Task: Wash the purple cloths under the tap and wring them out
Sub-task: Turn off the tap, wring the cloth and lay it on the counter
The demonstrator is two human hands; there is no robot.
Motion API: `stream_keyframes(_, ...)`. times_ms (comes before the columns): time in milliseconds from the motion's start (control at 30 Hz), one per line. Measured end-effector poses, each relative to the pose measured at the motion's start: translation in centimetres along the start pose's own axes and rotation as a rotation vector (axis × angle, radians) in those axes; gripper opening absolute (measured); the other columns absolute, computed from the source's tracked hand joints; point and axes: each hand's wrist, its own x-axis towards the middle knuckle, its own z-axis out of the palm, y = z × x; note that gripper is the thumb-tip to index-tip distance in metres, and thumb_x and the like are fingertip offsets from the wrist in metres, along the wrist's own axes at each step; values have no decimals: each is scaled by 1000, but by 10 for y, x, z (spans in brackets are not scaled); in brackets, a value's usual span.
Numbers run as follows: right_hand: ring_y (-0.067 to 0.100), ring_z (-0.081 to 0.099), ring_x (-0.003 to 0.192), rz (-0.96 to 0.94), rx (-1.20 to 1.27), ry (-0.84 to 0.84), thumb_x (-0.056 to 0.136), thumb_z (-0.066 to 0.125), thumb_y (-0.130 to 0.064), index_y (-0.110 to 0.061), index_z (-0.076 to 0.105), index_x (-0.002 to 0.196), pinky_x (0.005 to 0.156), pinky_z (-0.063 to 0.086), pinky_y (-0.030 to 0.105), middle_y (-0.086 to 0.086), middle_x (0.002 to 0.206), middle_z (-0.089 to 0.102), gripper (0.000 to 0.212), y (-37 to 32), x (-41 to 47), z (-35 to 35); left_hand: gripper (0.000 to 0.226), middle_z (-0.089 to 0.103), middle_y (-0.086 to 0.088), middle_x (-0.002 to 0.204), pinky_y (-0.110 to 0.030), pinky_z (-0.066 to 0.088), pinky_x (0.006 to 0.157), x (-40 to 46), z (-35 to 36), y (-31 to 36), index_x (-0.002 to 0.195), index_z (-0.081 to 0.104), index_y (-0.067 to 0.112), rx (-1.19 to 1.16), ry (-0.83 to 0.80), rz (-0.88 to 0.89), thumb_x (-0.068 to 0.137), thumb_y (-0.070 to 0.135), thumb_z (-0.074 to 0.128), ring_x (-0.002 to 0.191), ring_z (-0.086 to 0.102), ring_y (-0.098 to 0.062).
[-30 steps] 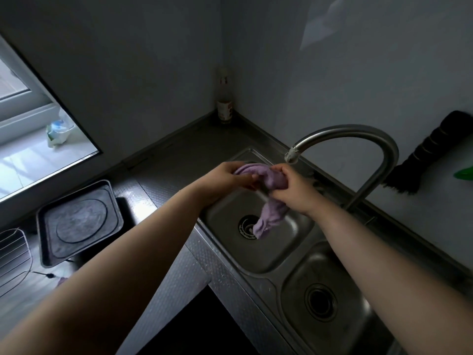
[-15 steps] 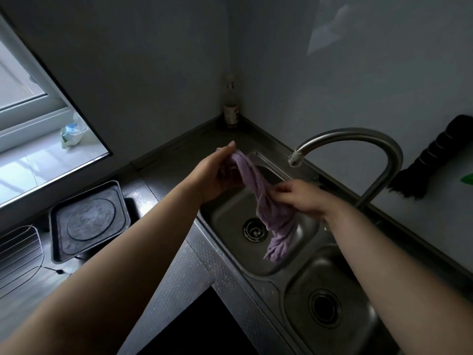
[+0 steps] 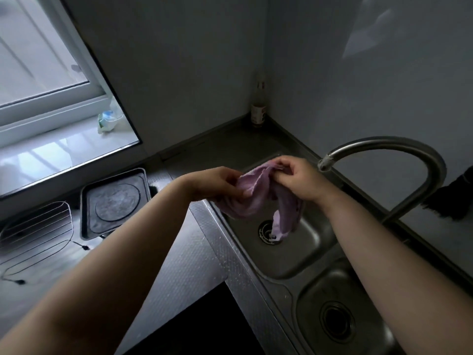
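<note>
Now the purple cloth (image 3: 258, 198) is opened out between both hands, no longer bunched as it was a second ago or pulled into a long hanging strip as at the half-second mark. Left hand (image 3: 217, 183) pinches a hemmed edge, thumb and fingers curled onto the fabric. Right hand (image 3: 297, 179) grips the other end at the top, fingers curled round a fold. The cloth sags in a loop between them and one tail hangs down toward the drain (image 3: 268, 230) of the far sink basin (image 3: 302, 262).

Both hands have moved closer to the faucet spout (image 3: 325, 163); the right hand is just beside it. No water stream is visible; whether the tap runs cannot be told.

Judgement: the cloth is being regripped and spread, likely to find its edges before rinsing or twisting. Wringing looks unfinished. Only one cloth is in view.

Nearby: near basin (image 3: 340, 290) with its own drain, a dark tray (image 3: 87, 201) on the counter at left, a wire rack (image 3: 33, 234), a bottle (image 3: 258, 108) in the corner.
</note>
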Motion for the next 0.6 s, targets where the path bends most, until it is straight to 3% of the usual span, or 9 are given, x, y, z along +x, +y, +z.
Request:
stream_keyframes(67, -11, 61, 80, 3, -16, -24, 83, 67, -4, -21, 61, 107, 78, 48, 10, -8, 97, 66, 30, -3, 7, 6, 6, 70, -5, 78, -27, 56, 63, -8, -16, -8, 90, 68, 14, 63, 182, 14, 88, 19, 66, 73, 67, -19)
stream_keyframes(133, -5, 59, 79, -4, -105, -27, 78, 74, -12, -30, 57, 114, 76, 47, 16, -10, 93, 62, 44, -3, 14, 15, 10, 68, -1, 71, -27, 53, 59, -21, -35, -18, 83, 70, 18, 18, 301, 51, 89, 23, 65, 67, 64, -17)
stream_keyframes(200, 3, 55, 78, 9, -150, -36, 71, 79, -38, -38, 52, 124, 74, 46, 23, -6, 88, 57, 59, -5, 21, 28, 18, 65, 2, 65, -22, 48, 52, -36, -50, -23, 82, 70, 14, -79, 326, 86, 89, 28, 61, 58, 60, -13)
stream_keyframes(267, 2, 54, 81, 30, -67, -87, 61, 68, -70, -36, 52, 125, 75, 45, 21, -7, 91, 57, 74, -15, 28, 48, 23, 64, 0, 62, -18, 44, 46, -49, -60, -25, 86, 67, 4, -149, 348, 123, 92, 26, 59, 51, 57, -10)
stream_keyframes(333, -2, 57, 85, 21, 11, -94, 56, 55, -86, -29, 61, 112, 77, 48, 18, -11, 95, 62, 81, -23, 38, 70, 31, 65, -10, 73, -22, 46, 54, -59, -73, -29, 92, 66, -3, -181, 405, 173, 88, 28, 63, 60, 59, -15)
stream_keyframes(400, 3, 60, 81, 28, -67, -82, 69, 58, -75, -26, 64, 95, 76, 48, 25, -9, 87, 66, 56, -32, 44, 93, 31, 63, -12, 81, -26, 45, 63, -69, -86, -34, 91, 68, 1, -160, 462, 216, 86, 31, 62, 70, 56, -17)
stream_keyframes(500, 15, 58, 79, 32, -405, -8, 86, 58, -43, -28, 60, 92, 68, 45, 33, -5, 85, 63, 16, -42, 56, 128, 23, 58, 7, 66, -20, 41, 56, -88, -101, -39, 81, 69, 15, -18, 564, 185, 95, 31, 58, 60, 50, -6)
stream_keyframes(600, 17, 49, 82, 78, -613, 48, 89, 52, -33, -24, 58, 104, 67, 35, 30, -2, 96, 53, 18, -51, 72, 160, 24, 58, 15, 60, -16, 44, 56, -111, -117, -48, 77, 67, 21, 35, 632, 189, 96, 31, 55, 56, 51, 0)
